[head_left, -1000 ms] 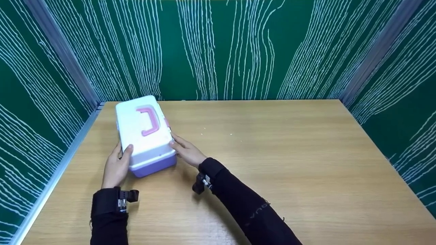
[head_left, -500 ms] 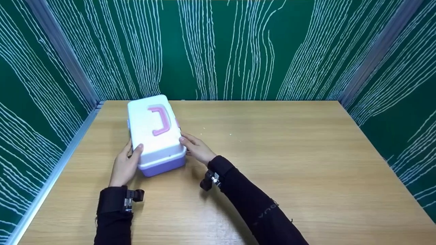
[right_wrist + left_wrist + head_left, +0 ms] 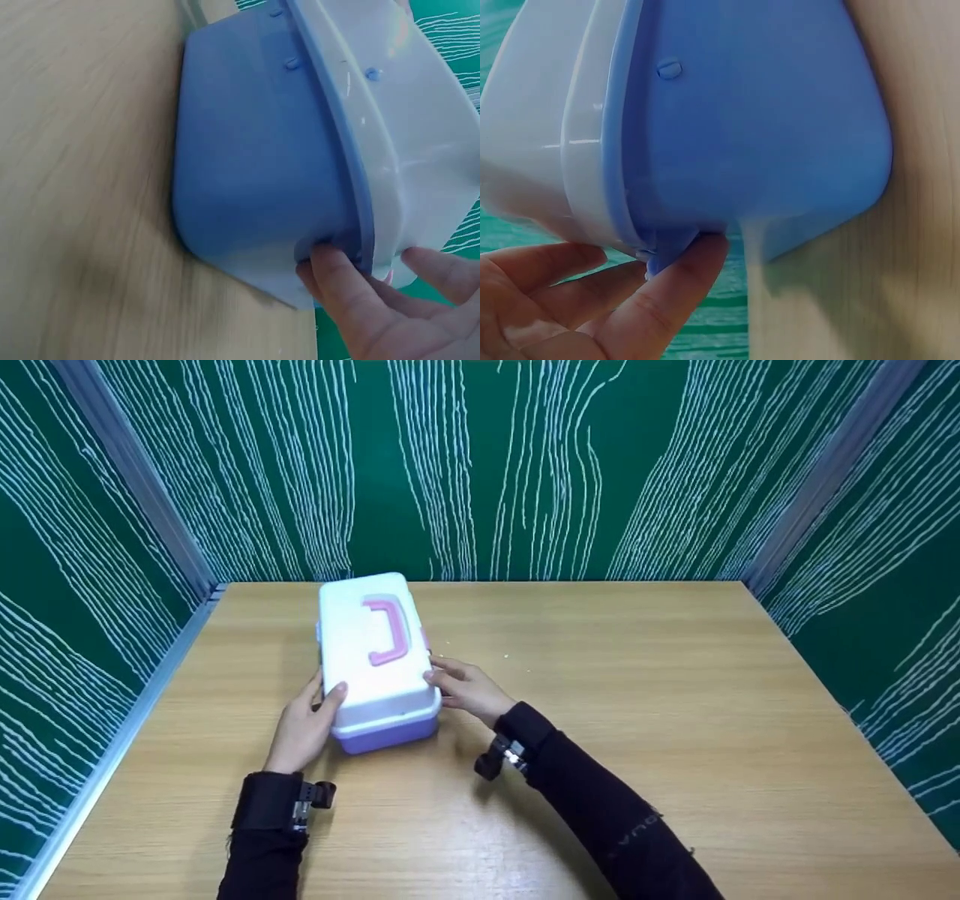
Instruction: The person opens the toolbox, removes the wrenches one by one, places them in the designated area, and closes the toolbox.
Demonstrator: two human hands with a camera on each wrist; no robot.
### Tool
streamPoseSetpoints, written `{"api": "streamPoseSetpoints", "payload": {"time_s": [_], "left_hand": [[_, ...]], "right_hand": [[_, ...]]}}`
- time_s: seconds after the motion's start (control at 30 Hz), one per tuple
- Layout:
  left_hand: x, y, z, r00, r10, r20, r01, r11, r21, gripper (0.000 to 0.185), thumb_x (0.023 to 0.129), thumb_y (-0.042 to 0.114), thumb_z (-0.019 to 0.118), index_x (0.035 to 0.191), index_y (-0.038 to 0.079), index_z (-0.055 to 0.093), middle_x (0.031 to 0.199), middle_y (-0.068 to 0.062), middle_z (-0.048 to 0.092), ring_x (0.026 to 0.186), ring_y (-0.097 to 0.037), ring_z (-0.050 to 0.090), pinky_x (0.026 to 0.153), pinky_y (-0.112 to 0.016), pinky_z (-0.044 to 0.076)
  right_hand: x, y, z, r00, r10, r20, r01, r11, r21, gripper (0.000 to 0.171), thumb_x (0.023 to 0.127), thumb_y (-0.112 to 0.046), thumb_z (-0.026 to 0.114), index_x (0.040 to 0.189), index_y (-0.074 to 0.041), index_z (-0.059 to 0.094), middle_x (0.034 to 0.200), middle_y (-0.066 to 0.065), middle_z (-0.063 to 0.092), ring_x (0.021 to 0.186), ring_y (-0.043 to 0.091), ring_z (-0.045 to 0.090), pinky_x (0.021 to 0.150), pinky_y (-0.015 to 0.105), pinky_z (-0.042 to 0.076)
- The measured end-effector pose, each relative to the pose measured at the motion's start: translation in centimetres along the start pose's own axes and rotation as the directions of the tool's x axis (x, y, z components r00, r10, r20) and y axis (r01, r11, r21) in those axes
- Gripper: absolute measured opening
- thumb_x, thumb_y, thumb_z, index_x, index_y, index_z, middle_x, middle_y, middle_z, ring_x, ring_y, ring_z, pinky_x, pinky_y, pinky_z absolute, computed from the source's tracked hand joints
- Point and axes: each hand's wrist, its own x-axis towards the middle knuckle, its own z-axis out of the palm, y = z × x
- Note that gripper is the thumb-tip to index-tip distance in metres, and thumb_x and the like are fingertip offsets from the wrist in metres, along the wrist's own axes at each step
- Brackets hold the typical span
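You have the box (image 3: 379, 660) between both hands on the worktop (image 3: 637, 697), left of centre and toward the far edge, its long axis running near to far. Your left hand (image 3: 306, 727) grips the near-left corner, thumb laid on the white lid (image 3: 360, 645) and fingers down the side; from the left wrist view a fingertip (image 3: 676, 281) presses under the rim of the purple base (image 3: 765, 127). Your right hand (image 3: 469, 688) holds the right side near the near end, fingers curled against the seam where lid meets base (image 3: 255, 172).

By the look of it, you are placing or steering the box across the worktop with a two-handed hold. The next move likely calls for even pressure from both sides so it does not twist.

The pink handle (image 3: 386, 630) lies flat on the lid, untouched. A few pale specks (image 3: 507, 657) lie just right of the box; the green walls (image 3: 480, 465) stand well clear. Nothing blocks the way.
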Motion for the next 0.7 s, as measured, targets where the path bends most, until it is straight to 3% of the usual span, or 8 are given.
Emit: {"api": "streamPoseSetpoints", "payload": {"time_s": [0.4, 0.7], "left_hand": [[-0.5, 1.7, 3.0, 0.989, 0.116, 0.097, -0.117, 0.993, 0.01, 0.082, 0.098, 0.059, 0.041, 0.157, 0.008, 0.014, 0.163, -0.018, 0.017, 0.15, -0.036, 0.018, 0.122, -0.051, 0.015], [-1.1, 3.1, 5.2, 0.979, 0.135, 0.15, -0.136, 0.991, -0.003, 0.084, 0.096, 0.06, 0.046, 0.156, 0.008, 0.018, 0.161, -0.017, 0.023, 0.147, -0.035, 0.027, 0.12, -0.051, 0.022]], "right_hand": [[-3.4, 0.3, -3.4, 0.999, -0.039, -0.018, 0.039, 0.999, 0.005, 0.061, 0.096, -0.015, 0.056, 0.15, 0.003, 0.032, 0.14, 0.029, 0.051, 0.119, 0.027, 0.061, 0.103, 0.038, 0.05], [-6.5, 1.1, -5.9, 0.999, -0.036, -0.005, 0.035, 0.999, -0.023, 0.066, 0.097, -0.016, 0.057, 0.152, 0.002, 0.025, 0.139, 0.034, 0.048, 0.115, 0.03, 0.062, 0.099, 0.037, 0.052]]}}
